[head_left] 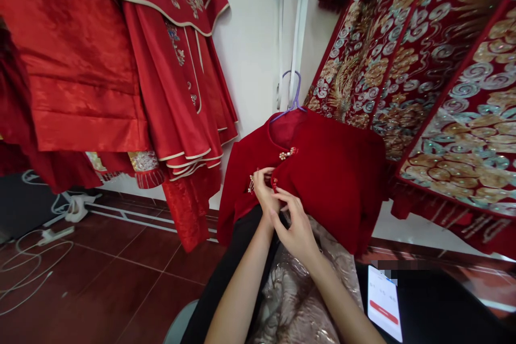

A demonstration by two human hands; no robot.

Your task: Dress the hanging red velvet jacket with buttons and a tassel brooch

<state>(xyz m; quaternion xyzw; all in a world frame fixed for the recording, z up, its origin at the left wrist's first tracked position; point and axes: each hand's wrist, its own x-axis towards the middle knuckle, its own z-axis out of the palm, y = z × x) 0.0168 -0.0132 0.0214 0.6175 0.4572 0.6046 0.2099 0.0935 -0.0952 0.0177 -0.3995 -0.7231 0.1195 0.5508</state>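
Note:
A dark red velvet jacket (330,172) on a purple hanger (292,99) lies across my lap, collar away from me. A pearl clasp (287,153) sits fastened near its collar. My left hand (266,193) pinches a second pearl fastening (252,183) at the jacket's front edge. My right hand (296,226) is right beside it, fingers curled onto the same edge of red fabric. A pale shiny beige cloth (294,290) lies under my forearms.
Red embroidered garments (161,64) hang at the left against a white wall. Heavily gold-embroidered red robes (435,75) hang at the right. A phone (384,302) with a lit screen lies at my right. White cables and a power strip (56,234) lie on the red tiled floor.

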